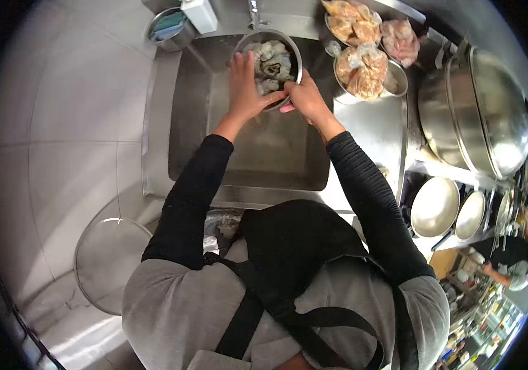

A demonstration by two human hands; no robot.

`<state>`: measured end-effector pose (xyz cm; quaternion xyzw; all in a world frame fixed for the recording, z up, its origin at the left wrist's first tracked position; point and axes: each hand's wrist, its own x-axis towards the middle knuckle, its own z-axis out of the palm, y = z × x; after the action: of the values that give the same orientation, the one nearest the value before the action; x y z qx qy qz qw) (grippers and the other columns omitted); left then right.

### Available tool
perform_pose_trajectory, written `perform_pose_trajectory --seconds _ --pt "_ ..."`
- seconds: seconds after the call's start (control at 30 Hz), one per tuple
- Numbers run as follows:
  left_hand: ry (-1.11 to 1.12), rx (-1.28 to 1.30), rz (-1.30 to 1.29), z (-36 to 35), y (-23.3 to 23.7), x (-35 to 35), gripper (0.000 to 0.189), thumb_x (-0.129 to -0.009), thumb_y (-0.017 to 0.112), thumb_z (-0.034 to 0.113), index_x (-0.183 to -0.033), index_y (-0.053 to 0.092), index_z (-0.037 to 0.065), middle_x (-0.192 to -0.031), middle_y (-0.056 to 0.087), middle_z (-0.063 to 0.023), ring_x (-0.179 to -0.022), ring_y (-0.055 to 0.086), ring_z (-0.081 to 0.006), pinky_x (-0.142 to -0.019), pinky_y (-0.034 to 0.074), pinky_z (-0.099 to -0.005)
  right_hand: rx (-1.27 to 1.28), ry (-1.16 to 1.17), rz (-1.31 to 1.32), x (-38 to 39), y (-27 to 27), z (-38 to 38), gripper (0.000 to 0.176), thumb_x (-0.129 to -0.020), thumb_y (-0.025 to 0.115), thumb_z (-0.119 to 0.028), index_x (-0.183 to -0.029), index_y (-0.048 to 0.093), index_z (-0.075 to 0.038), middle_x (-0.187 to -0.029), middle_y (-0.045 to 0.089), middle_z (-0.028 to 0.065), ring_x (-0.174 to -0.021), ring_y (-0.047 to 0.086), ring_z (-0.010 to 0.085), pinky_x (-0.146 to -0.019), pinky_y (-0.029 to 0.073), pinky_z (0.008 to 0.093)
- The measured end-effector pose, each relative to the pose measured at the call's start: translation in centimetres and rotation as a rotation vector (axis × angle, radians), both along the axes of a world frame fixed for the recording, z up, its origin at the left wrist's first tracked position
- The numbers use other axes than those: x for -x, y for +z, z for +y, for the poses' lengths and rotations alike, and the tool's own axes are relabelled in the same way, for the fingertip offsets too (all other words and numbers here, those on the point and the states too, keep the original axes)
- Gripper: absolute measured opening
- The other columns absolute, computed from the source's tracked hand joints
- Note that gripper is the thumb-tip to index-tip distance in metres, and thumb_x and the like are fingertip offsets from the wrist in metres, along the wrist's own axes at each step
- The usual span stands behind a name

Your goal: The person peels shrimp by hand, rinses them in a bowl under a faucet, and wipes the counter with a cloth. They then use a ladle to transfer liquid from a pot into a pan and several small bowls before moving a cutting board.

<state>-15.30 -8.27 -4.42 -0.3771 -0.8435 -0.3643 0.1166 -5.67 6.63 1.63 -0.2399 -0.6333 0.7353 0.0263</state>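
Observation:
A round metal bowl [300, 60] is tilted over the far part of the steel sink [276, 154], below the faucet [255, 18]. Inside it lies a heap of wet, greyish pieces that look like raw shrimp [274, 60]. My right hand [305, 97] grips the bowl's near right rim, its thumb on the edge and fingers curled beneath. On the left side, my left hand [245, 92] has its fingers stretched out at the rim beside the heap, with the thumb reaching toward my right hand.
Right of the sink, metal containers hold bagged orange-pink food [362, 71]. A large domed steel pot [479, 117] stands beyond, with pans [435, 206] nearer. A metal pot [171, 29] with cloths sits at the back left. A round strainer [111, 265] is at lower left. Another person [513, 265] works far right.

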Motion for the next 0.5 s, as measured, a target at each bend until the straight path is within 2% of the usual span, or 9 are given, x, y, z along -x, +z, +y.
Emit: perform_pose_trajectory --seconds 0.03,0.1,0.17,0.23,0.27,0.3,0.37,0.4,0.5 --pt "0.028 -0.009 0.021 0.0 0.2 0.0 0.125 -0.064 0.081 0.063 -0.155 0.012 0.012 -0.154 0.013 -0.0338 -0.140 0.012 -0.0562 -0.113 0.015 -0.0620 -0.009 0.028 0.021 0.5 0.2 0.0 0.051 -0.084 0.051 -0.004 -0.134 0.039 0.001 -0.111 0.058 0.0185 -0.075 0.065 0.0239 -0.054 0.061 0.0329" --pt "0.128 -0.017 0.038 -0.1 0.8 -0.1 0.124 -0.063 0.082 0.061 -0.155 0.012 0.016 -0.156 0.006 -0.0307 -0.142 0.006 -0.0549 -0.113 0.014 -0.0626 -0.327 0.060 0.007 1.6 0.9 -0.1 0.059 -0.084 0.050 -0.006 -0.141 0.037 0.000 -0.115 0.059 0.0203 -0.083 0.066 0.0250 -0.056 0.061 0.0341" --pt "0.166 -0.097 0.013 0.1 1.5 0.1 0.119 -0.063 0.083 0.057 -0.155 0.017 0.021 -0.159 0.000 -0.0249 -0.143 0.002 -0.0539 -0.113 0.013 -0.0624 -0.371 0.108 0.038 1.8 4.7 -0.8 0.064 -0.084 0.051 -0.009 -0.145 0.034 -0.002 -0.112 0.063 0.0232 -0.086 0.069 0.0265 -0.057 0.060 0.0365" --pt "0.246 -0.145 0.010 0.5 2.5 0.0 0.113 -0.065 0.083 0.052 -0.155 0.022 0.022 -0.159 -0.001 -0.0250 -0.143 0.003 -0.0533 -0.113 0.013 -0.0619 -0.637 0.214 0.037 2.3 6.2 -0.9 0.072 -0.082 0.052 -0.017 -0.147 0.027 0.002 -0.101 0.066 0.0322 -0.085 0.069 0.0431 -0.083 0.053 0.0458" --pt "0.271 -0.151 0.020 0.9 3.1 0.0 0.113 -0.065 0.083 0.052 -0.155 0.022 0.022 -0.159 -0.001 -0.0250 -0.143 0.003 -0.0533 -0.113 0.013 -0.0619 -0.689 0.217 0.084 2.6 7.0 -1.1 0.071 -0.081 0.054 -0.019 -0.145 0.030 0.002 -0.096 0.065 0.0337 -0.088 0.066 0.0474 -0.085 0.050 0.0494" --pt "0.288 -0.243 0.027 1.2 3.2 0.2 0.109 -0.067 0.083 0.049 -0.154 0.023 0.022 -0.159 0.000 -0.0252 -0.143 0.003 -0.0535 -0.114 0.012 -0.0616 -0.697 0.238 0.102 2.8 7.9 -1.2 0.071 -0.081 0.054 -0.019 -0.145 0.030 0.002 -0.096 0.065 0.0337 -0.088 0.066 0.0474 -0.085 0.050 0.0494" --pt "0.323 -0.342 0.042 1.8 3.8 0.3 0.105 -0.068 0.082 0.046 -0.154 0.025 0.023 -0.159 0.000 -0.0253 -0.142 0.004 -0.0537 -0.114 0.012 -0.0613 -0.967 0.253 0.247 3.1 9.2 -1.3 0.070 -0.081 0.056 -0.019 -0.143 0.032 0.003 -0.097 0.064 0.0355 -0.090 0.064 0.0496 -0.086 0.049 0.0511" --pt "0.334 -0.411 0.039 2.1 4.4 0.2 0.103 -0.070 0.081 0.044 -0.154 0.026 0.023 -0.159 0.000 -0.0258 -0.143 0.004 -0.0533 -0.114 0.011 -0.0610 -0.978 0.259 0.286 3.4 9.6 -1.5 0.068 -0.082 0.053 -0.017 -0.145 0.034 -0.001 -0.091 0.065 0.0319 -0.070 0.069 0.0366 -0.073 0.053 0.0430" --pt "0.358 -0.518 0.052 2.8 5.9 -0.5 0.098 -0.072 0.080 0.038 -0.153 0.027 0.022 -0.158 0.000 -0.0267 -0.143 0.005 -0.0516 -0.114 0.010 -0.0608 -1.075 0.298 0.292 3.6 10.8 -1.6 0.069 -0.081 0.054 -0.018 -0.146 0.034 -0.003 -0.091 0.066 0.0317 -0.082 0.068 0.0429 -0.079 0.051 0.0467"
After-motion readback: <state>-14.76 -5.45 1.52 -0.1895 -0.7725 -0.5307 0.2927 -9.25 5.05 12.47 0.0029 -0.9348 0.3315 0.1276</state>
